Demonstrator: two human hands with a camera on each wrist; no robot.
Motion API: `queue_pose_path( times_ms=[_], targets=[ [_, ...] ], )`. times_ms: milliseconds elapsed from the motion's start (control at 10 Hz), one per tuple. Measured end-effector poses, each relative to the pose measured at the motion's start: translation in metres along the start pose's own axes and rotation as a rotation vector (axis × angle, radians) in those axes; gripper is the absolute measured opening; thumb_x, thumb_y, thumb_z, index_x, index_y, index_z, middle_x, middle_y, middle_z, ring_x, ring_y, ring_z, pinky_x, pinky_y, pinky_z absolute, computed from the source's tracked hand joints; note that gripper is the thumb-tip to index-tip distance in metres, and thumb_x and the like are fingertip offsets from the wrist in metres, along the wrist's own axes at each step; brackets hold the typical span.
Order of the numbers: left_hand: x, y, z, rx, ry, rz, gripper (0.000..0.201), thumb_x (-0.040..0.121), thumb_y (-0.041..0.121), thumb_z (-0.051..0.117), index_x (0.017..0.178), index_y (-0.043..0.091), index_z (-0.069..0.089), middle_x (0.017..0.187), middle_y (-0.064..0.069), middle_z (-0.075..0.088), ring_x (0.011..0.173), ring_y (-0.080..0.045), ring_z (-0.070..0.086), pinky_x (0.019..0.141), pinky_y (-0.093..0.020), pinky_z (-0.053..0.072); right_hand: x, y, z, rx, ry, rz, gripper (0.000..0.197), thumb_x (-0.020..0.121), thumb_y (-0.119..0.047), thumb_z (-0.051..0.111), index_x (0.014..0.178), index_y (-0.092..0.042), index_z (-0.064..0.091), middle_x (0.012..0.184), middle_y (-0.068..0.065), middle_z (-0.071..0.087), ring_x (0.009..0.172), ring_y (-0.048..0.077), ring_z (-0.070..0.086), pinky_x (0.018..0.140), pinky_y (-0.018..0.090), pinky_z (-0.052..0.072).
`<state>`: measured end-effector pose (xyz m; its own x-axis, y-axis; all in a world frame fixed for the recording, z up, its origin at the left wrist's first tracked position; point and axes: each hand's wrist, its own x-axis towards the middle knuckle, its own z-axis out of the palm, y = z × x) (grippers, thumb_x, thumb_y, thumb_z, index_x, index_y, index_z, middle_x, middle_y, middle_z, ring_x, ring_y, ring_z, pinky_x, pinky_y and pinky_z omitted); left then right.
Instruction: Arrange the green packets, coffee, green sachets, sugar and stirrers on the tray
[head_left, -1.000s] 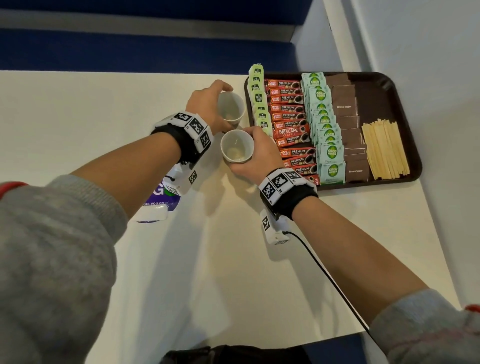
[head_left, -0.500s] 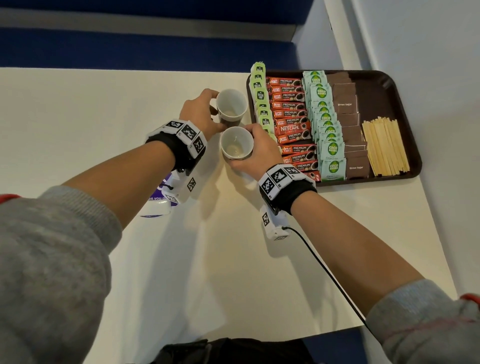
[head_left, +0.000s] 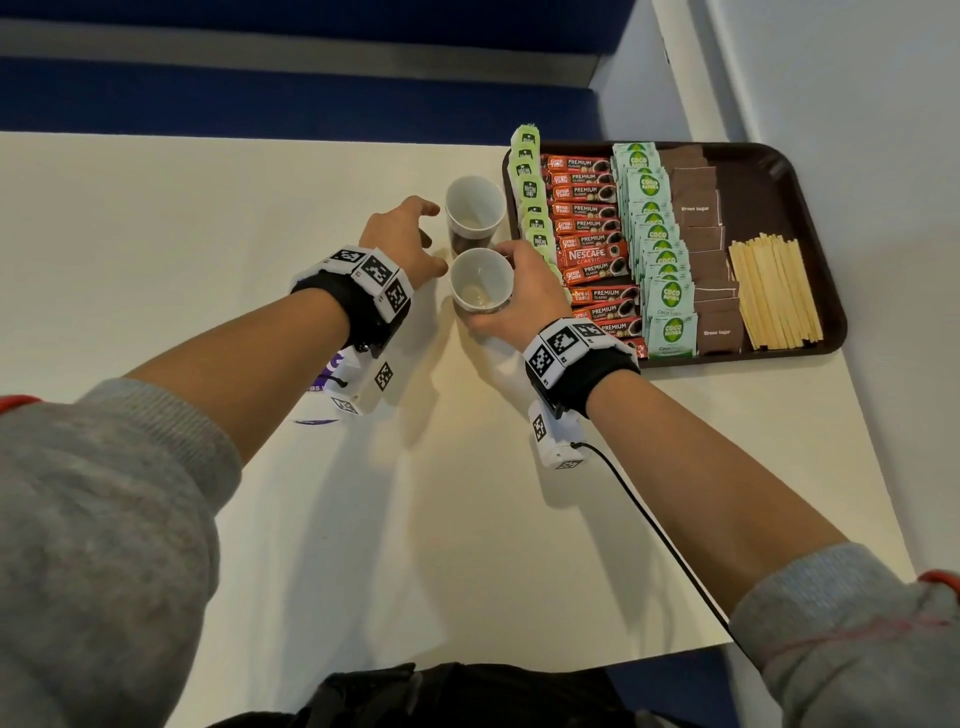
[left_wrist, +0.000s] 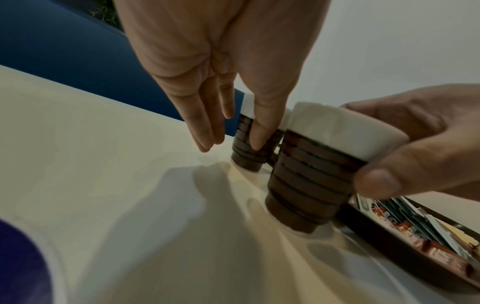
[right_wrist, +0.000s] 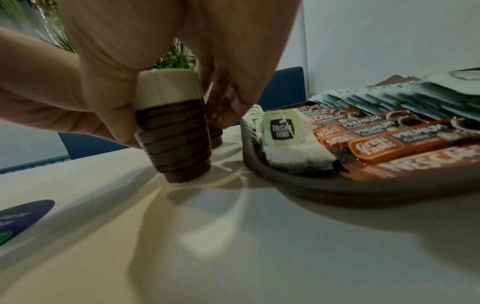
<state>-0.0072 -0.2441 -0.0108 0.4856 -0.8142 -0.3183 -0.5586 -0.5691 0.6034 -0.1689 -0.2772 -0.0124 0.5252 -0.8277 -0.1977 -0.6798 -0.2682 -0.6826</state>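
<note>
Since a second ago, left hand (head_left: 402, 241) is opening beside far cup (head_left: 475, 208); right hand (head_left: 519, 301) is gripping near cup (head_left: 480, 280). Left wrist: straight fingers (left_wrist: 257, 127) are touching it. Right wrist: tray (right_wrist: 311, 185) is holding packets (right_wrist: 283, 131), coffee (right_wrist: 376, 142).

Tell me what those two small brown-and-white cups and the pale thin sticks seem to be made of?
The two brown-and-white cups look like glazed ceramic: glossy white rims, ridged brown bodies. The pale thin sticks look like bare wood, matte and tan, though that is a guess.
</note>
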Motion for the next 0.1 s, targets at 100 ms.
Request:
queue_pose_path(
  times_ms=[100],
  targets=[
    [-0.0018, 0.0014, -0.0029, -0.011, 0.01, -0.017, 0.068, 0.078, 0.025, 0.076, 0.137, 0.024, 0.042, 0.119, -0.003, 0.064, 0.107, -0.02, 0.06, 0.084, -0.028, 0.046, -0.0024, -0.0047, -0.0082, -0.037, -0.002, -0.016, 0.085, 0.058, -0.033, 0.086, 0.127, -0.012, 0.041, 0.127, 0.005, 0.048, 0.119, 0.021, 0.045, 0.098, 0.032, 0.041]
  ],
)
